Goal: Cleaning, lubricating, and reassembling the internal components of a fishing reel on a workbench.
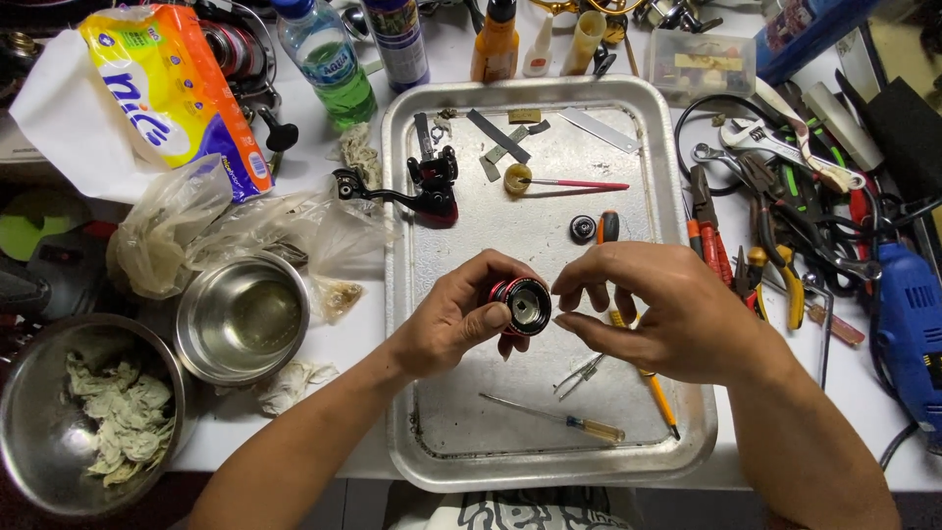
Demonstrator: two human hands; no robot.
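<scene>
My left hand (459, 319) grips a small round red-and-black spool (521, 304) above a metal tray (412, 196), its open face turned toward my right hand. My right hand (662, 314) hovers just right of the spool with thumb and fingertips pinched close together near its rim; whether they pinch a tiny part is unclear. In the tray lie a black reel body with handle (427, 186), a small brush with a red stick (564, 183), a black round cap (583, 229), tweezers (579, 375) and a thin screwdriver (559, 418).
Two steel bowls sit left of the tray: one with liquid (242, 316), one with used rags (83, 412). A tissue pack (172, 83), plastic bags and bottles (329, 59) crowd the back left. Pliers, wrenches (775, 147) and a blue power tool (908, 314) lie right.
</scene>
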